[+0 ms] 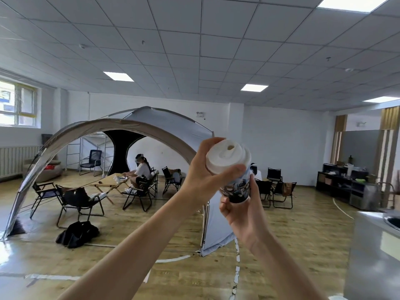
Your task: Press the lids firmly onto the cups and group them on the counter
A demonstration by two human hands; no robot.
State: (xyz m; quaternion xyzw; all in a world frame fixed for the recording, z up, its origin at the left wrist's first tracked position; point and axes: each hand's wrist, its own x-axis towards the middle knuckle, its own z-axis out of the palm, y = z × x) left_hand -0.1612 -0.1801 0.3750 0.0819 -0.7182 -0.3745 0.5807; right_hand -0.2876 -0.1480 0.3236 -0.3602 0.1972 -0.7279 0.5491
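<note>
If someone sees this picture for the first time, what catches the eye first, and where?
First the cup with its white lid, held up tilted at the centre: the left hand grips the lid, the right hand holds the base. Behind it a large arched tent fills the left and middle of the room, with a person seated at a table under it.

Underside of cup (pixel 236 189) inside right hand (pixel 242 213); sink (pixel 392 221) partly beyond right edge.

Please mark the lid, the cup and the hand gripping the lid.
white lid (pixel 226 158): head view, on its domed top.
printed paper cup (pixel 236 189): head view, on its patterned side wall.
left hand (pixel 200 176): head view, on the middle of the hand.
</note>
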